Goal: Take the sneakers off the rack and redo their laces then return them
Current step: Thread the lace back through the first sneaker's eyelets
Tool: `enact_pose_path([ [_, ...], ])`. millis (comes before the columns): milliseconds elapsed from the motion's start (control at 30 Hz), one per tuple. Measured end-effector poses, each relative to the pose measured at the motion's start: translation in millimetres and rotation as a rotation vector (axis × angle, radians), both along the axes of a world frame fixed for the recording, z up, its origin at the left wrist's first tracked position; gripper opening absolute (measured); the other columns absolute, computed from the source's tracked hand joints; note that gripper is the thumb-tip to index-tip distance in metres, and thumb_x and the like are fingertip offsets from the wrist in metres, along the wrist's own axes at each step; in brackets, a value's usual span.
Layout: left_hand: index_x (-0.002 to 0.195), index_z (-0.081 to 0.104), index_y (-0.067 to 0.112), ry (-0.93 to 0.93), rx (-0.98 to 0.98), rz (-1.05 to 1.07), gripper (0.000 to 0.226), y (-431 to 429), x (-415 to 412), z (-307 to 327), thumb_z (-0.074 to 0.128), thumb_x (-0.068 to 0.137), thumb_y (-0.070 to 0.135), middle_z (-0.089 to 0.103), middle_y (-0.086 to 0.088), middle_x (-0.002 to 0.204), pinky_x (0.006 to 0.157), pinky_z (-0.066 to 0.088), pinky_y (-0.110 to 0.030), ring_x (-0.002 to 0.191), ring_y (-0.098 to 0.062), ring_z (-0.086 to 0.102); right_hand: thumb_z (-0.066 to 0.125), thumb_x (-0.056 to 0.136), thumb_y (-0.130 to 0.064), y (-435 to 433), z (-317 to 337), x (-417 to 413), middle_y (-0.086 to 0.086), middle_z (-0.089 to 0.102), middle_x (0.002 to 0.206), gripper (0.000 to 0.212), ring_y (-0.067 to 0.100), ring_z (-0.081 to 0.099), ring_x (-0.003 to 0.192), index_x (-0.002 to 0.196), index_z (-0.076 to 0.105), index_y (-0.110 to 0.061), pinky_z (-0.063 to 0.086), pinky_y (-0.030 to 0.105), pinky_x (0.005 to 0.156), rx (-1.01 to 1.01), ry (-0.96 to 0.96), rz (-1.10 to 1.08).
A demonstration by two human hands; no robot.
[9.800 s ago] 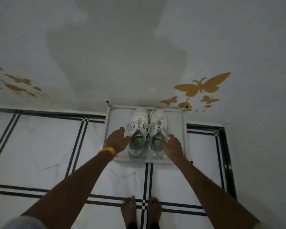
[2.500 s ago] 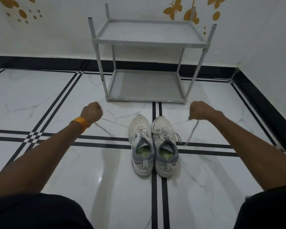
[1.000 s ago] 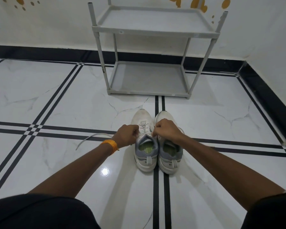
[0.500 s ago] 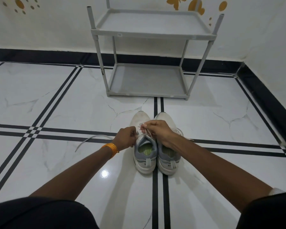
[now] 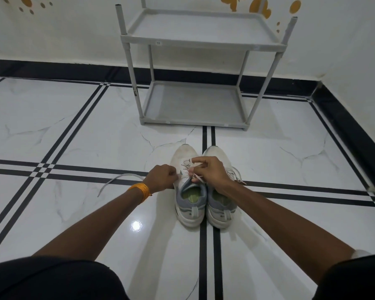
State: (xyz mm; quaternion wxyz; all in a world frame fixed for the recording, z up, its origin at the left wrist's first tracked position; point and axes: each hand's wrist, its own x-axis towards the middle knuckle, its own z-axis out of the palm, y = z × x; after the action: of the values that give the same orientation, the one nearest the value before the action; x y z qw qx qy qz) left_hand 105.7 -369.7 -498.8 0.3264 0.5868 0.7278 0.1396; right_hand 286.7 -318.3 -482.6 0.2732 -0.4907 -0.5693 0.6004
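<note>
Two white sneakers with grey heels stand side by side on the floor, toes toward the rack: the left sneaker [image 5: 187, 204] and the right sneaker [image 5: 220, 207]. My left hand [image 5: 160, 175] is closed on the left sneaker's lace [image 5: 115, 180], whose free end trails left across the tiles. My right hand [image 5: 210, 169] pinches the other part of that lace above the left sneaker's eyelets, and its wrist covers the right sneaker's tongue. The grey two-shelf rack [image 5: 199, 43] stands bare against the wall beyond.
White marble floor with black stripe lines [image 5: 78, 169] spreads around the sneakers. A black skirting [image 5: 344, 126] runs along the back and right walls. My knees in dark cloth fill both lower corners. An orange band is on my left wrist.
My right hand has lifted slightly and drawn the lace up over the left sneaker's eyelets. My left hand stays at the sneaker's left side, holding the lace.
</note>
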Motion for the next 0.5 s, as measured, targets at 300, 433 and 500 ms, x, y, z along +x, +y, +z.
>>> enact_pose_path([
  [300,0.087,0.077,0.013,-0.823,0.047,0.327,0.031,5,13,13,0.058,0.094,0.036,0.074,-0.008,0.108,0.102,0.047,-0.045,0.111,-0.029,0.063,0.072,0.082,0.004,6,-3,2,0.022,0.074,0.083,0.047,0.018,0.069,0.062,0.126,0.06,-0.004,0.056,0.023,0.06,-0.029,-0.064,0.085],
  [433,0.106,0.073,0.009,-0.822,0.23,0.313,0.02,0,31,5,0.061,0.094,0.019,0.073,-0.014,0.105,0.093,0.056,-0.042,0.102,-0.031,0.068,0.066,0.082,0.01,8,-1,4,0.032,0.071,0.09,0.045,0.029,0.07,0.076,0.123,0.063,-0.008,0.058,0.045,0.082,-0.038,-0.075,0.159],
  [500,0.106,0.073,0.01,-0.604,0.334,0.234,0.019,1,36,5,0.065,0.092,0.018,0.074,-0.01,0.101,0.086,0.057,-0.035,0.094,-0.024,0.069,0.066,0.081,0.01,7,-2,3,0.031,0.072,0.091,0.045,0.033,0.072,0.08,0.122,0.064,-0.006,0.056,0.052,0.091,-0.043,-0.071,0.158],
])
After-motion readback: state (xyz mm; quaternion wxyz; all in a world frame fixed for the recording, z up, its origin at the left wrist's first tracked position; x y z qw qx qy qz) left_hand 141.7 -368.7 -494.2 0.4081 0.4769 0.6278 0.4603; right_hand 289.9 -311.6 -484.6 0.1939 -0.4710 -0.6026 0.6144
